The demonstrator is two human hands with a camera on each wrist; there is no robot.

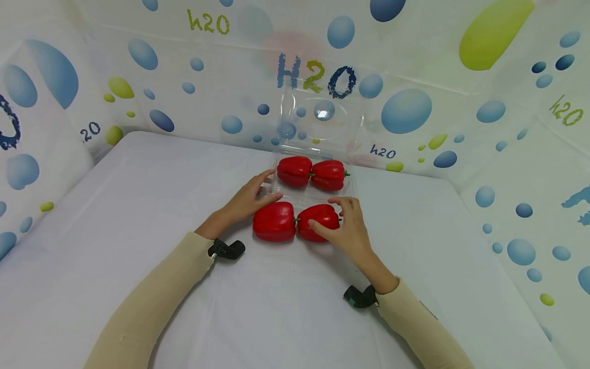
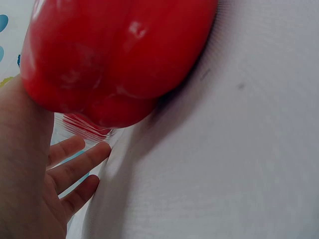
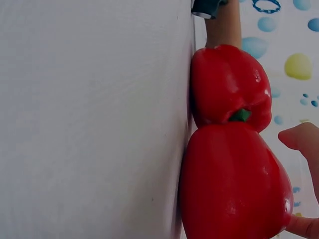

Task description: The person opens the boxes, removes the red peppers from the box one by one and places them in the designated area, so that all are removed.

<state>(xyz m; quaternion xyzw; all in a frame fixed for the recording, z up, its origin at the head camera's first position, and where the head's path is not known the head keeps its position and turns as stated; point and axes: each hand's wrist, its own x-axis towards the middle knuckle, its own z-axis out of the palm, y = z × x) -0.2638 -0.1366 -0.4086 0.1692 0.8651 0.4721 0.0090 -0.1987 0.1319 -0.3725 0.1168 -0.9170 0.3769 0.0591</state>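
Note:
Two red bell peppers lie end to end on the white table, a front left pepper (image 1: 274,222) and a front right pepper (image 1: 318,215). Behind them a clear plastic clamshell box (image 1: 299,195) stands with its lid up, holding a back left pepper (image 1: 294,171) and a back right pepper (image 1: 328,175). My left hand (image 1: 249,197) reaches between the front left pepper and the box's left side, fingers spread; contact is unclear. Over the front right pepper is my right hand (image 1: 348,225), loosely curved. Its thumb (image 3: 299,139) stands off the pepper in the right wrist view.
The raised transparent lid (image 1: 322,123) leans near the patterned backdrop (image 1: 207,72) behind the table. White cloth (image 1: 276,307) covers the tabletop. Each wrist carries a small black device, one on the left (image 1: 227,250) and one on the right (image 1: 360,297).

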